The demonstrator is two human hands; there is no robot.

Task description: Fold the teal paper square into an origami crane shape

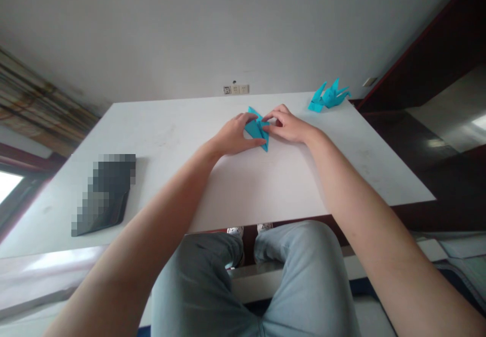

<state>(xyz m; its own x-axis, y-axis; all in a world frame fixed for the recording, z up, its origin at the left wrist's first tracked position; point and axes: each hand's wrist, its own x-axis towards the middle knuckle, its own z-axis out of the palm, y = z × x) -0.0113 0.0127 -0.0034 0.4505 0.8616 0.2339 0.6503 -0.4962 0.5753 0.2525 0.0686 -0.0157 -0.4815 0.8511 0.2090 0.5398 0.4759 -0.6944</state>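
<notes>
A folded piece of blue origami paper (pixel 255 129) lies on the white table between my hands, narrow and pointed at its far and near ends. My left hand (pixel 236 135) grips it from the left, with the thumb near its lower point and the fingers along its upper left part. From the right, my right hand (pixel 283 124) pinches its right edge between thumb and forefinger, the other fingers curled. Parts of the paper are hidden under my fingertips.
Finished-looking blue paper cranes (pixel 328 97) stand at the table's far right corner. A dark, pixelated flat object (pixel 110 190) lies at the left. The white table (pixel 167 134) meets a wall with sockets (pixel 236 89). My legs are below the near edge.
</notes>
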